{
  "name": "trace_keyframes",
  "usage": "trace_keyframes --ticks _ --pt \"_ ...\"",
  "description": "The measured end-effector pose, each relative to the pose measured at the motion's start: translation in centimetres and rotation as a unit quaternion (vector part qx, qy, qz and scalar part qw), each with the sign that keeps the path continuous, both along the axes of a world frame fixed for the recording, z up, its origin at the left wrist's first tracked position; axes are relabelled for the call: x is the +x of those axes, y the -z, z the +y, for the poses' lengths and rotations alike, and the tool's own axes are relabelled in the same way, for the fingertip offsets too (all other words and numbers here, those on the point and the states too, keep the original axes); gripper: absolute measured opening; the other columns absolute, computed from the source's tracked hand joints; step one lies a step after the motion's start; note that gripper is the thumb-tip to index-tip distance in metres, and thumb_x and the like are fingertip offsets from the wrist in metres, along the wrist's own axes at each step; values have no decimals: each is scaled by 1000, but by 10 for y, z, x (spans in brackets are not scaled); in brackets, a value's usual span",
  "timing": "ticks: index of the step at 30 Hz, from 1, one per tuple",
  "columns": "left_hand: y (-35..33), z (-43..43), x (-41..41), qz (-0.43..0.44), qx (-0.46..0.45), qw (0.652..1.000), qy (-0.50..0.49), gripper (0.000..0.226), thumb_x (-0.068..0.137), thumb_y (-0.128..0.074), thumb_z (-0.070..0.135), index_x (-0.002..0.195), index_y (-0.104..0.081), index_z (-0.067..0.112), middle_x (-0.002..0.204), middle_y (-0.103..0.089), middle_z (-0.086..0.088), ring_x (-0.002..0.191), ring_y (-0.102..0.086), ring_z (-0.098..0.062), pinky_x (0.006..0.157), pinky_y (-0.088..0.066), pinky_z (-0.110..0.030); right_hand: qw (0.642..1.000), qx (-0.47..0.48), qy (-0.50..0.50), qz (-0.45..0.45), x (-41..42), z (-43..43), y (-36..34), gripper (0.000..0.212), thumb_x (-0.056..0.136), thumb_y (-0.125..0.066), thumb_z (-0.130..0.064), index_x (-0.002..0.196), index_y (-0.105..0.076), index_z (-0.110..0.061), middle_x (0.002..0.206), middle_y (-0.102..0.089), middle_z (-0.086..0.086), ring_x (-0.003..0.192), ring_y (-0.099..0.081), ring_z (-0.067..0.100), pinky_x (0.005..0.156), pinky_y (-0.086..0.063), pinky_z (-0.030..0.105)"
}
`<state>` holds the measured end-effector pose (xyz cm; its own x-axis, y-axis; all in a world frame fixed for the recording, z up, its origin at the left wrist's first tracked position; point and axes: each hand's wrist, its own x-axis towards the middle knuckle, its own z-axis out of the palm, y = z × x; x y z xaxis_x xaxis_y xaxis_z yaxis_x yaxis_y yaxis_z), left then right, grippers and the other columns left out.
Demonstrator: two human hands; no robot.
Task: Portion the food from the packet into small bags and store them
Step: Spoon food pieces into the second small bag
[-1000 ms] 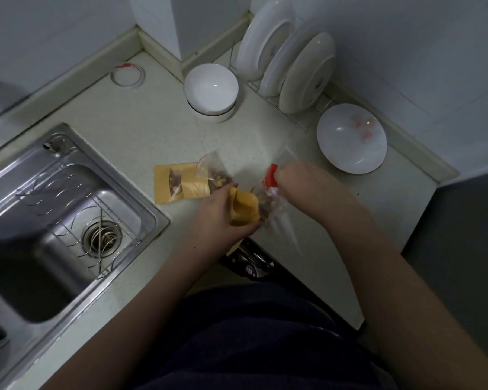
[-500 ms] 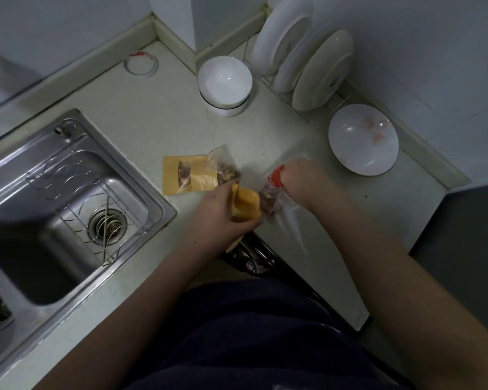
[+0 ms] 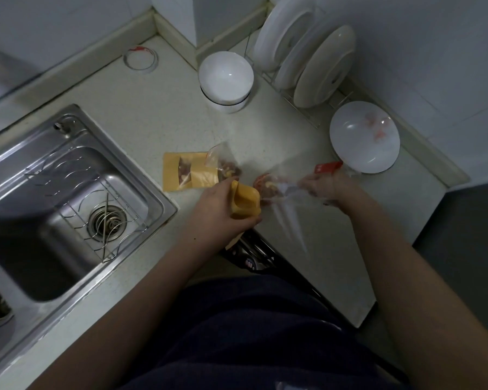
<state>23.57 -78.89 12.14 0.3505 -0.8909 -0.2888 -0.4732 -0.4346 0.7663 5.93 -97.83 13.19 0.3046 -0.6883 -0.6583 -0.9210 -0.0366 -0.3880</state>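
Note:
My left hand (image 3: 219,209) grips an opened yellow food packet (image 3: 244,201), its mouth turned toward the right. My right hand (image 3: 326,187) holds a clear small bag (image 3: 282,190) with a red strip (image 3: 328,167) at its top; mixed nuts and dried fruit lie inside near the packet's mouth. The bag is blurred by motion. On the counter to the left lie a second yellow packet (image 3: 188,171) with a window and a filled clear bag (image 3: 224,164) partly on top of it.
A steel sink (image 3: 54,204) with a wire rack fills the left. White bowls (image 3: 226,77) stand at the back, plates sit in a rack (image 3: 307,57), a white dish (image 3: 364,136) lies right. A tape roll (image 3: 140,59) sits far back. The counter edge runs below my hands.
My right hand has moved to the right, pulling the clear bag's red-strip end away from the yellow packet and stretching the bag out. The left hand stays put.

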Motion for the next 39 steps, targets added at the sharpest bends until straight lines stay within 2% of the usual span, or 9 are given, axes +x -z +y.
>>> trace_keyframes --ticks 7,13,16,19,22,26,29,32,39 --pt "3 -4 -4 -9 1 1000 16 95 65 -78 57 144 -37 25 137 -51 2 123 -47 -17 96 -42 -33 968 116 182 -126 -34 28 -29 28 96 -56 -18 69 -56 -9 50 -42 1 35 -35 8 34 -24 13" --pt "0 -7 -11 -14 -14 999 36 89 65 -80 54 140 -42 24 132 -53 4 119 -49 -15 89 -38 -27 923 196 278 -178 -52 39 -40 12 93 -58 -16 95 -62 -5 61 -51 4 36 -42 3 36 -36 13" --pt "-1 -8 -14 -11 -17 999 42 88 66 -82 51 140 -42 24 134 -52 4 118 -47 -11 89 -36 -26 935 170 268 -159 -59 44 -45 15 87 -66 -19 77 -58 -11 59 -52 3 40 -46 6 42 -44 17" --pt "-1 -8 -17 -10 -15 998 52 90 67 -81 50 143 -40 23 138 -49 2 119 -43 -10 90 -35 -25 948 142 245 -146 -63 46 -49 12 89 -60 -10 80 -56 -3 66 -48 7 47 -47 11 45 -46 20" --pt "-3 -7 -18 -8 -24 998 60 89 68 -80 51 143 -40 22 136 -51 2 115 -41 -6 89 -34 -25 949 110 254 -148 -65 46 -54 28 90 -58 -6 63 -58 -15 61 -47 4 46 -44 11 59 -52 28" --pt "-4 -5 -19 -14 -27 998 64 88 67 -81 51 141 -42 22 132 -52 4 110 -39 -2 87 -34 -24 943 66 273 -179 -66 48 -67 46 92 -56 -8 46 -59 -15 52 -42 4 41 -38 8 50 -53 24" --pt "-4 -4 -20 -3 -24 998 62 88 67 -81 51 141 -41 24 132 -52 5 111 -40 -3 87 -35 -25 953 -12 253 -164 -69 48 -70 29 92 -57 -13 72 -64 6 64 -45 11 61 -40 22 62 -43 31" --pt "-3 -2 -20 -4 -24 998 64 87 68 -80 52 141 -41 25 132 -51 6 113 -41 -5 87 -36 -26 949 -43 263 -171 -70 47 -72 33 92 -59 -19 94 -66 13 65 -47 12 66 -42 23 68 -39 35" --pt "-5 2 -21 -11 -30 998 57 88 67 -81 51 140 -42 24 130 -52 5 109 -39 -3 86 -37 -26 946 -85 262 -172 -74 49 -79 36 93 -54 -17 93 -61 19 59 -50 9 51 -38 16 53 -32 27"
